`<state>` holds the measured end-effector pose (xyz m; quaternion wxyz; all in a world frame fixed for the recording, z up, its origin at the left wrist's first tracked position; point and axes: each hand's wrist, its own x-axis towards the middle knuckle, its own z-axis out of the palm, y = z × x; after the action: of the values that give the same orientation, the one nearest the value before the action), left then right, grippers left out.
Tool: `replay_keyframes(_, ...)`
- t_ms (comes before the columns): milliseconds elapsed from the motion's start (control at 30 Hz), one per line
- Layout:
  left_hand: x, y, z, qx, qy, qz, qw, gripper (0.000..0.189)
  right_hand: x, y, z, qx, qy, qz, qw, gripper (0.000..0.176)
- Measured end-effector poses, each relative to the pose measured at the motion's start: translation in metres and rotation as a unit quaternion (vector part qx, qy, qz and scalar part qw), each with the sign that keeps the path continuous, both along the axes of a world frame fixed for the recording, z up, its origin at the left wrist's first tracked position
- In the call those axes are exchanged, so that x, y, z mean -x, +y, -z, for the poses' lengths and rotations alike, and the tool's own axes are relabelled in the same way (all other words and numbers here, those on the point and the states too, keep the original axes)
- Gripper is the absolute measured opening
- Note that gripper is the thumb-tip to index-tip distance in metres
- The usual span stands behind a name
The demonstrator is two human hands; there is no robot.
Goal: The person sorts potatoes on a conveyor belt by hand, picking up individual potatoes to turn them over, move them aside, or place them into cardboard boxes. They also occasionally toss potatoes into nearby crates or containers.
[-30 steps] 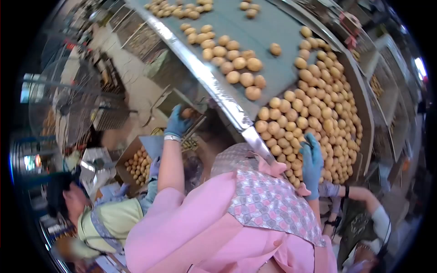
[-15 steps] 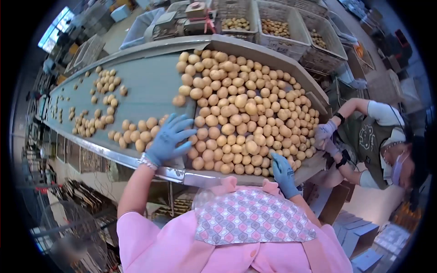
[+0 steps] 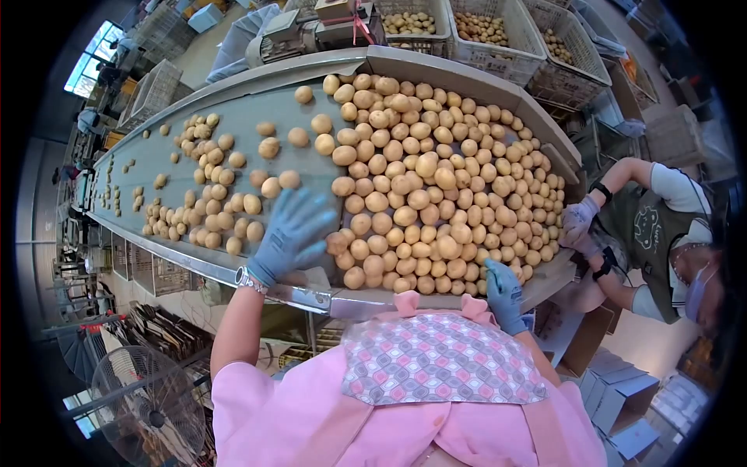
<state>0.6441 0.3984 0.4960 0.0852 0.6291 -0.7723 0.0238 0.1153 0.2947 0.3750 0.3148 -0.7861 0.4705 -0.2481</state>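
Note:
Many round, tan-yellow potatoes (image 3: 424,167) lie crowded at the right end of the green conveyor belt (image 3: 233,117). My left hand (image 3: 292,237), in a blue glove, is stretched over the belt with fingers spread. It is just left of the crowded pile, its fingertips slightly blurred and close to some potatoes. My right hand (image 3: 504,294), also gloved in blue, rests at the near edge of the pile, fingers extended beside the potatoes. Neither hand shows anything held. More potatoes (image 3: 210,210) are scattered along the belt to the left.
A metal rail (image 3: 303,297) runs along the near side. Plastic crates (image 3: 498,58) with potatoes stand beyond the far wall, near a motor (image 3: 284,37). At the right, a co-worker's gloved hands (image 3: 577,226) are by the pile's end. A fan (image 3: 156,416) stands lower left.
More potatoes are on the belt left of the pile, beyond my left hand. My left hand has drawn slightly away from the pile's edge. My right hand stays at the near edge.

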Motion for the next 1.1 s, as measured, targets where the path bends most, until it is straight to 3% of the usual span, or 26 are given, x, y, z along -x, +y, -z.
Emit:
replay_keyframes(33, 0.007, 0.003, 0.003, -0.069, 0.018, 0.08, 0.994, 0.057, -0.004, -0.002, -0.008, 0.001, 0.009, -0.016, 1.0, 0.028)
replay_keyframes(100, -0.048, 0.02, 0.048, -0.039, 0.098, -0.071, 0.992, 0.057, -0.002, -0.001, -0.012, -0.005, 0.014, -0.045, 0.999, 0.027)
replay_keyframes(133, -0.077, 0.019, 0.047, -0.033, 0.107, -0.066, 0.991, 0.055, -0.002, -0.001, -0.008, -0.009, 0.009, -0.055, 0.998, 0.027)
replay_keyframes(233, -0.141, 0.008, 0.061, 0.064, -0.052, -0.235, 0.968, 0.043, -0.003, -0.004, -0.011, -0.015, 0.009, -0.083, 0.996, 0.026)
replay_keyframes(300, -0.14, -0.013, 0.055, 0.081, -0.113, -0.396, 0.908, 0.034, -0.003, -0.006, -0.01, -0.013, 0.003, -0.093, 0.996, 0.027)
replay_keyframes(367, -0.061, -0.056, 0.017, 0.265, 0.166, -0.244, 0.918, 0.028, -0.005, -0.006, -0.013, -0.022, 0.009, -0.082, 0.996, 0.026)
replay_keyframes(433, 0.003, -0.069, 0.005, 0.123, 0.094, -0.1, 0.983, 0.031, -0.004, -0.005, -0.018, -0.016, 0.015, -0.08, 0.997, 0.026)
replay_keyframes(500, 0.059, -0.077, 0.011, 0.023, 0.172, -0.071, 0.982, 0.033, -0.006, -0.005, -0.021, 0.005, 0.015, -0.087, 0.996, 0.025)
replay_keyframes(600, 0.079, -0.084, 0.015, -0.017, 0.091, -0.128, 0.987, 0.037, -0.007, -0.005, -0.024, 0.002, -0.01, -0.093, 0.996, 0.026)
replay_keyframes(800, 0.065, -0.054, 0.019, -0.012, 0.293, -0.212, 0.932, 0.053, -0.013, -0.017, -0.017, -0.019, -0.036, -0.097, 0.994, 0.025)
replay_keyframes(900, 0.054, -0.022, 0.012, 0.093, 0.068, -0.215, 0.97, 0.056, -0.046, -0.051, -0.044, -0.038, -0.067, -0.102, 0.992, 0.025)
replay_keyframes(1000, -0.009, 0.023, 0.043, 0.041, -0.035, -0.205, 0.977, 0.056, -0.102, -0.118, -0.065, 0.008, -0.067, -0.123, 0.99, 0.028)
replay_keyframes(1033, -0.029, 0.032, 0.041, 0.016, -0.02, -0.205, 0.979, 0.055, -0.127, -0.141, -0.069, 0.03, -0.068, -0.133, 0.988, 0.03)
replay_keyframes(1100, -0.077, 0.04, 0.044, 0.076, -0.121, -0.197, 0.97, 0.05, -0.179, -0.19, -0.067, 0.09, -0.074, -0.152, 0.982, 0.034)
